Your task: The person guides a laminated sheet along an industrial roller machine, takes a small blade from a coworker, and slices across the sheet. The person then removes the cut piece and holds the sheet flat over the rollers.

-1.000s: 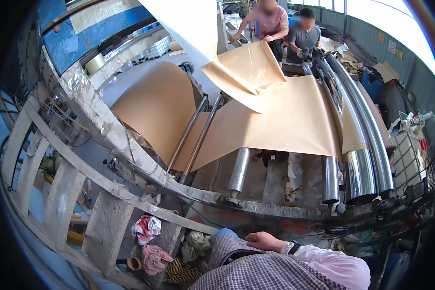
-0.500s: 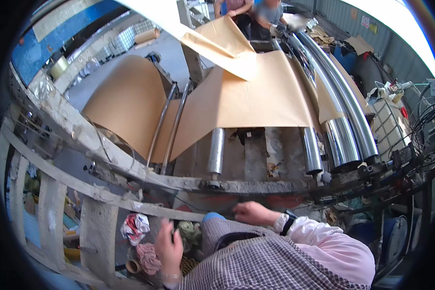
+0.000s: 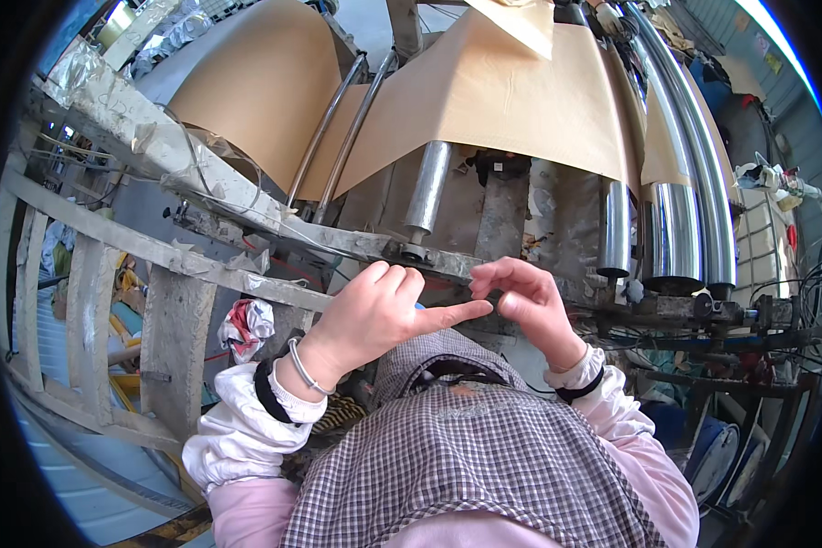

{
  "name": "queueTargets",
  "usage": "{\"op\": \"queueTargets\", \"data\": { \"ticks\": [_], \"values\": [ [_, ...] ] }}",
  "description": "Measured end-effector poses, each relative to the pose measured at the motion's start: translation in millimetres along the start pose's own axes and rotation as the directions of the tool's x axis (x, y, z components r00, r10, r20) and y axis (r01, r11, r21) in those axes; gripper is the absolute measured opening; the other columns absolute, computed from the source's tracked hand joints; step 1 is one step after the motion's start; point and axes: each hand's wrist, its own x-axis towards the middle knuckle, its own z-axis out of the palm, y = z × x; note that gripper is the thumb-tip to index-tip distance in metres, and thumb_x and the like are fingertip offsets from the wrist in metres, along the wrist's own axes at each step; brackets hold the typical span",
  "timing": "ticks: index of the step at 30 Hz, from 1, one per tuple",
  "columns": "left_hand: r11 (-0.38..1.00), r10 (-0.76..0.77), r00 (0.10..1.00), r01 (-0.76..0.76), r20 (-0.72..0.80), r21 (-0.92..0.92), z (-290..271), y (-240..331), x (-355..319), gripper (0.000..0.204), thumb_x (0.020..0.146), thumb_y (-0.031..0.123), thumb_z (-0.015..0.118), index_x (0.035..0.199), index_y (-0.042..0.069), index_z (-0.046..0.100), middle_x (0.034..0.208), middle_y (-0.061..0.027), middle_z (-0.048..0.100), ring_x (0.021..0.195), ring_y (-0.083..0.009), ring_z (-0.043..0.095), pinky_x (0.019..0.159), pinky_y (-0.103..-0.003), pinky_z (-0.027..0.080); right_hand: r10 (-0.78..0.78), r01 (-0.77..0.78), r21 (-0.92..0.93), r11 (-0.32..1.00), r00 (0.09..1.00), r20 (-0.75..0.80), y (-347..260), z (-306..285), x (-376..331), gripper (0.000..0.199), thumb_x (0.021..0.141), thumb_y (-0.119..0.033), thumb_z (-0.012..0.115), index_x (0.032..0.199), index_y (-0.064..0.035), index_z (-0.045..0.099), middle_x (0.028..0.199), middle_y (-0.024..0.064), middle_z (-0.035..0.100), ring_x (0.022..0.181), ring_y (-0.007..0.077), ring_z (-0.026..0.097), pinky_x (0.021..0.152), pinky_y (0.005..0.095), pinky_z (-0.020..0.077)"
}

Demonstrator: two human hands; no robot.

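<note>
My left hand (image 3: 374, 315) is raised before my chest, its index finger stretched to the right and the other fingers loosely curled. That fingertip meets or nearly touches my right hand (image 3: 532, 306), whose fingers are bent but apart. I see nothing held in either. Beyond them, a wide brown paper sheet (image 3: 521, 100) runs over metal rollers, among them a short exposed roller end (image 3: 428, 187). Neither hand touches the paper. Below is my checked apron (image 3: 466, 438).
A worn metal beam (image 3: 210, 183) and a railing (image 3: 173, 247) cross in front of me on the left. Large shiny rollers (image 3: 674, 233) stand at the right, near cables. Crumpled red and white cloth (image 3: 247, 329) lies by the railing; a blue drum (image 3: 711, 457) is lower right.
Both hands have risen and come together in front of my chest; they were lower and apart. The view has tilted downward, so the people at the far side have mostly left it.
</note>
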Motion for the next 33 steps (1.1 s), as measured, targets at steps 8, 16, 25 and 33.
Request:
{"op": "queueTargets", "data": {
  "ticks": [8, 16, 25, 33],
  "values": [
    [0.990, 0.133, 0.984, -0.139, -0.118, -0.038, 5, 5, 28, 0.046, 0.077, 0.020, 0.052, 0.120, 0.036, 0.048, 0.067, -0.0019, 0.046, 0.064, -0.0146, 0.049, 0.059, -0.026, 0.040, -0.127, 0.195, -0.395, 0.898, 0.973, 0.192, -12, -3, -7, 0.032, 0.064, -0.006, 0.074, 0.093, 0.0006, 0.063, 0.087, 0.0073, 0.059, 0.081, 0.0133, 0.056, 0.072, 0.0245, 0.0447],
    [0.948, 0.088, 0.996, -0.079, 0.018, -0.308, 20, 16, 40, 0.009, 0.078, 0.020, 0.049, 0.083, 0.017, 0.056, 0.069, -0.0015, 0.052, 0.066, -0.0166, 0.055, 0.057, -0.029, 0.041, -0.208, 0.247, -0.594, 0.765, 0.969, 0.136, -23, -2, -13, 0.028, 0.068, -0.002, 0.066, 0.097, -0.0022, 0.064, 0.083, 0.0088, 0.060, 0.075, 0.0190, 0.057, 0.065, 0.0267, 0.0457],
    [0.872, 0.054, 0.998, -0.064, -0.034, -0.486, 42, 22, 30, 0.008, 0.074, 0.012, 0.050, 0.080, 0.009, 0.054, 0.071, -0.0048, 0.050, 0.068, -0.0202, 0.054, 0.058, -0.031, 0.042, -0.271, 0.210, -0.576, 0.790, 0.962, -0.022, -5, 6, -16, 0.021, 0.066, 0.005, 0.065, 0.086, 0.0001, 0.064, 0.083, 0.0095, 0.061, 0.075, 0.0190, 0.058, 0.066, 0.0268, 0.0460],
    [0.799, -0.029, 0.999, 0.033, 0.017, -0.600, 33, 1, -11, 0.008, 0.075, 0.012, 0.050, 0.082, 0.009, 0.054, 0.070, -0.0070, 0.049, 0.067, -0.0244, 0.054, 0.058, -0.034, 0.042, -0.158, 0.145, -0.561, 0.815, 0.987, 0.026, 6, 35, 6, 0.014, 0.068, 0.003, 0.065, 0.082, 0.0003, 0.064, 0.081, 0.0089, 0.061, 0.075, 0.0181, 0.058, 0.066, 0.0251, 0.0462]
  ]
}}
